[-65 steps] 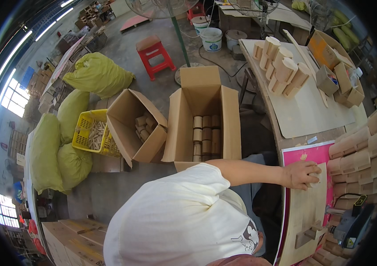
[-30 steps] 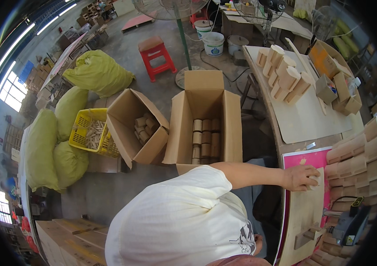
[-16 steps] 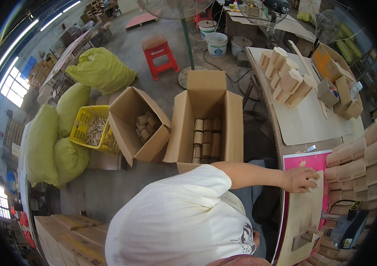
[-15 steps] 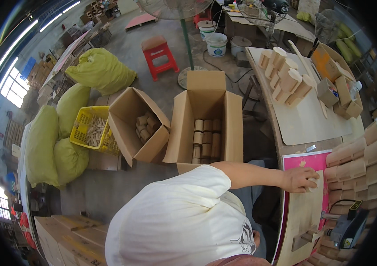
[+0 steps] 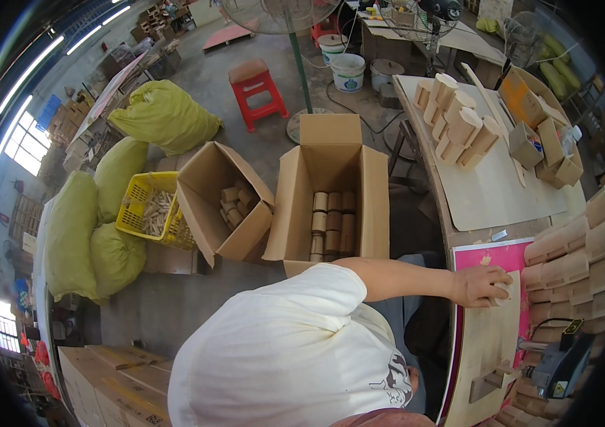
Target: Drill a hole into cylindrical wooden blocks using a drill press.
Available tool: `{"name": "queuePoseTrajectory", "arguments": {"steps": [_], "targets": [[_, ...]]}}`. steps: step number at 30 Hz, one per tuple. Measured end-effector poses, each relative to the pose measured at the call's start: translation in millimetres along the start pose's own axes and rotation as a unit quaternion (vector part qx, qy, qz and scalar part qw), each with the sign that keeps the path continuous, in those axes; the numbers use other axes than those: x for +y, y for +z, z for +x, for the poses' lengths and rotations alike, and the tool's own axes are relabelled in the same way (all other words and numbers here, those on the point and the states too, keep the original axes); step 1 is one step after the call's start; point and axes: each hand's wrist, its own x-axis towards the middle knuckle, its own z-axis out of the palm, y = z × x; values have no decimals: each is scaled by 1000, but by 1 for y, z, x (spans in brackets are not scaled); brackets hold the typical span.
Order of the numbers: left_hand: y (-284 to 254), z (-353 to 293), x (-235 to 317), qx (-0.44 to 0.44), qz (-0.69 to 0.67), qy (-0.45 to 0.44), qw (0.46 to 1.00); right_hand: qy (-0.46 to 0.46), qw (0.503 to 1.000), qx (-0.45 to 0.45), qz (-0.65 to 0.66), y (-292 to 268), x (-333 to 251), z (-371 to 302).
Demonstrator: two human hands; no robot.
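My left arm reaches to the right across the bench edge. The left hand (image 5: 479, 286) is closed over a small pale wooden piece (image 5: 504, 292), partly hidden by the fingers. That piece rests at the top end of a pale wooden board (image 5: 491, 334), which lies over a bright pink sheet (image 5: 474, 259). A wooden block (image 5: 486, 385) is on the board's lower part. Of my right hand, perhaps only a patch of skin (image 5: 413, 378) shows beyond the white shirt; its fingers are hidden.
Stacked curved wooden pieces (image 5: 572, 270) and a blue-grey power tool (image 5: 560, 366) flank the board. More wooden pieces (image 5: 464, 124) stand farther up the bench. An open carton (image 5: 375, 206) holds wooden cylinders; beside it are a tilted carton (image 5: 203, 188), yellow basket (image 5: 130, 206) and green sacks (image 5: 69, 235).
The left hand and the piece beneath it stay in nearly the same place on the board. The view has shifted very slightly.
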Motion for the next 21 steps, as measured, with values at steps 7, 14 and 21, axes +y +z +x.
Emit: {"name": "queuePoseTrajectory", "arguments": {"steps": [7, 14, 21], "targets": [[-5, 0, 2, -40, 5, -20, 999, -15, 1000, -1, 4, 9, 12, 3], [-15, 9, -6, -200, -41, -207, 957, -30, 999, 12, 14, 1, -5, -2], [-65, 12, -6, -227, -143, -309, 912, 5, 997, 72, 27, -15, -86, -34]]}}
